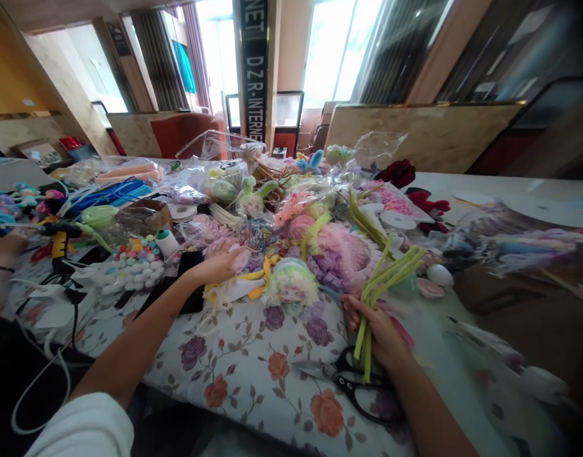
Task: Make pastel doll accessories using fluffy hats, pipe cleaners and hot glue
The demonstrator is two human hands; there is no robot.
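My right hand [379, 327] is closed around a bundle of yellow-green pipe cleaners [391, 273], which fan out at the top and hang below the palm. Black-handled scissors [343, 374] lie on the floral cloth just under that hand, partly behind the stems. My left hand [219, 263] reaches into the craft pile with its fingers stretched out against pink fluffy material [234, 247]; the fingertips are partly lost among it. Between my hands sits a doll head with pale curly trim [294, 285]. A pink and purple ruffled piece [343, 254] lies behind it.
At the far left a co-worker's hand [6, 247] is near a yellow and black glue gun [60, 244]. Pompoms [136, 260], a thread spool [166, 243] and white cables [48, 343] lie left. More green stems [365, 219] are behind; a brown box [524, 304] stands right.
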